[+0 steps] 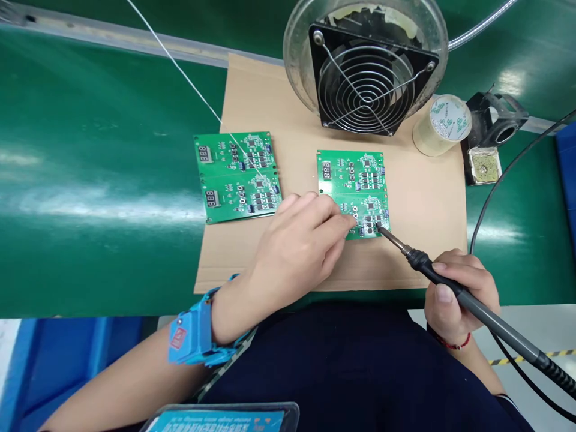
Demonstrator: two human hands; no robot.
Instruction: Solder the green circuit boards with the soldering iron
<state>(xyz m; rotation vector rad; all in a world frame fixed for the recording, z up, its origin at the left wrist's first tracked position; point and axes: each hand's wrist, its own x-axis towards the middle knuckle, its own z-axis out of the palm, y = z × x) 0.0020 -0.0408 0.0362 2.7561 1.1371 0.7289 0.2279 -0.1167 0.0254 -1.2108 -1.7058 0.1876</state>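
Note:
My right hand (463, 294) is closed around the grey handle of a soldering iron (508, 333). Its tip meets the lower right part of a green circuit board (337, 185) and its small black components. Over that board's lower left corner lies my left hand (301, 240), fingers pinched together and hiding the corner. A thin, pale solder wire (180, 69) runs down from the top left into this hand. Left of it rests a second green circuit board (222, 175), seemingly on top of another. Each board carries two digit displays.
Both boards lie on a cardboard sheet (252, 258) on the green table (112, 198). Behind stands a black fan (366, 90) with a wire guard. At right are a tape roll (443, 126) and an iron stand (495, 117) with a sponge (485, 166). The iron's black cable (492, 192) loops at right.

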